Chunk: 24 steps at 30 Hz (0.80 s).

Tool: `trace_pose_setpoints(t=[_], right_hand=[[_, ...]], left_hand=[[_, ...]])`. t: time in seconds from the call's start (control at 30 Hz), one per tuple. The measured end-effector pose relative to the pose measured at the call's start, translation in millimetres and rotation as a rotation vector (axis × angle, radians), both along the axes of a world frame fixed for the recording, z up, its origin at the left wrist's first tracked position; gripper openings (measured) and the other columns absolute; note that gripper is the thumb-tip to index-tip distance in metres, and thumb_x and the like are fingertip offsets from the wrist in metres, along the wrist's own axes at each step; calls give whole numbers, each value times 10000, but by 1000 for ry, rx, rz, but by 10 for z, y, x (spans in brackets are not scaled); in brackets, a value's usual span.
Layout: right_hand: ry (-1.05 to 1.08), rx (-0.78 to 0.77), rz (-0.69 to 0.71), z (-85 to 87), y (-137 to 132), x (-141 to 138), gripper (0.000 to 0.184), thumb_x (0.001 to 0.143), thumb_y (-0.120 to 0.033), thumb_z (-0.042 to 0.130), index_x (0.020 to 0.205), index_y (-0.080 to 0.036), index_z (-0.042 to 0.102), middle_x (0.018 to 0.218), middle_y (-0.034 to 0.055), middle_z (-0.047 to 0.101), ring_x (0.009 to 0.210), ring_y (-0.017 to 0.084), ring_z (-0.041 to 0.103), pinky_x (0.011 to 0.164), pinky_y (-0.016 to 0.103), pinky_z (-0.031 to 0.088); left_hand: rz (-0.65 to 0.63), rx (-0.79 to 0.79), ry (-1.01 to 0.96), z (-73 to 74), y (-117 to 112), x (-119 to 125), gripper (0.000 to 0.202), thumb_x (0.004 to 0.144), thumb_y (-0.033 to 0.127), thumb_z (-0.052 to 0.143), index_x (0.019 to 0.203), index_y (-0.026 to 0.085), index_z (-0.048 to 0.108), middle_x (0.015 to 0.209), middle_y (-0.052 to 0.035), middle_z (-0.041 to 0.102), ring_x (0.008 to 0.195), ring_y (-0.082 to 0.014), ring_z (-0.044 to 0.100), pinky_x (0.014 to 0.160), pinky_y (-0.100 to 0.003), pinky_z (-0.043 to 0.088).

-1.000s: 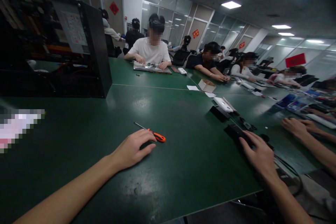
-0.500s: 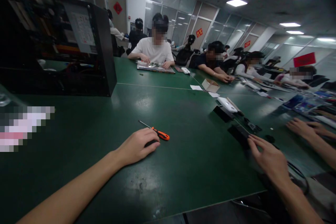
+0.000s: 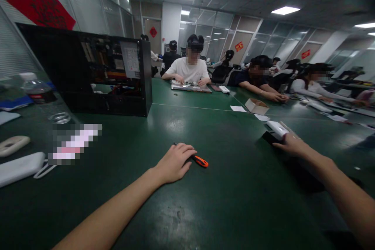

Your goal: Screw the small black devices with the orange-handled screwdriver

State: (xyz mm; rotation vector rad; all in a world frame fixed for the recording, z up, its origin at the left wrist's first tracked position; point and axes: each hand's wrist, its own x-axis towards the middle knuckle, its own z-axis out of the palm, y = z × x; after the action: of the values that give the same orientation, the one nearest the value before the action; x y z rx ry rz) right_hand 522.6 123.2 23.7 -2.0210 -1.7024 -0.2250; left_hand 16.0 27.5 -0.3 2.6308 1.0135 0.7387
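My left hand [image 3: 175,164] lies palm down on the green table, its curved fingers closed over a screwdriver [image 3: 201,161]. The orange and black handle sticks out to the right of the fingertips, and a bit of the shaft shows behind the knuckles. My right hand [image 3: 294,146] is stretched far out to the right, smeared by motion. Its fingers reach a white device [image 3: 277,128], while the thumb points left over a dark flat object [image 3: 270,137]. Whether the right hand grips either one is not visible.
A black computer case [image 3: 146,78] with its side open stands at the back left. A bottle [image 3: 38,90], a white power bank-like object [image 3: 22,168] and a beige mouse-like object [image 3: 13,145] are on the left. An open cardboard box [image 3: 256,106] and papers [image 3: 238,108] lie beyond the white device. Other people sit around the tables.
My left hand has moved forward over the screwdriver, which now shows less. My right hand has shifted from a dark flat object farther out to the white device. The view has turned left.
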Motion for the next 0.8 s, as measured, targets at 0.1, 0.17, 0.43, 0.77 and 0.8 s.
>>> trace_pose_setpoints(t=[0.1, 0.17, 0.43, 0.77, 0.8], right_hand=[[-28, -83, 24, -180, 114, -417, 238, 841, -423, 559, 731, -212, 545, 604, 151, 594, 512, 262, 586, 526, 403, 411], [-58, -96, 108, -313, 76, -787, 220, 849, -366, 556, 876, -148, 572, 767, 193, 651, 648, 291, 647, 604, 408, 469], [14, 40, 759, -479, -494, -2422, 223, 932, -301, 511, 1108, -166, 494, 1005, 144, 628, 888, 260, 616, 791, 411, 535], [493, 140, 918, -513, -820, -2952, 537, 908, -422, 642, 1342, -207, 409, 1270, 163, 616, 1160, 285, 624, 969, 472, 528], [540, 141, 911, -502, -804, -2930, 488, 925, -417, 622, 1330, -213, 443, 1245, 146, 636, 1132, 269, 641, 959, 444, 534]], left_hand=[[41, 11, 108, -8, 91, 34, 226, 990, 214, 544, 1190, 207, 649, 1193, -94, 666, 1123, -272, 585, 938, -434, 437], [56, 9, 122, -2, 166, 51, 179, 1000, 207, 535, 1123, 196, 664, 1118, -83, 678, 1062, -253, 598, 908, -410, 419], [147, 48, -228, 39, 319, -3, 253, 1036, 207, 465, 1241, 193, 614, 1094, -61, 687, 1000, -201, 617, 896, -343, 413], [278, -157, -469, 82, 102, 27, 289, 977, 256, 530, 1161, 207, 748, 895, -48, 677, 882, -211, 628, 832, -344, 455], [251, -186, -450, 84, 95, 42, 285, 968, 257, 543, 1154, 209, 753, 899, -50, 678, 891, -214, 629, 842, -349, 456]])
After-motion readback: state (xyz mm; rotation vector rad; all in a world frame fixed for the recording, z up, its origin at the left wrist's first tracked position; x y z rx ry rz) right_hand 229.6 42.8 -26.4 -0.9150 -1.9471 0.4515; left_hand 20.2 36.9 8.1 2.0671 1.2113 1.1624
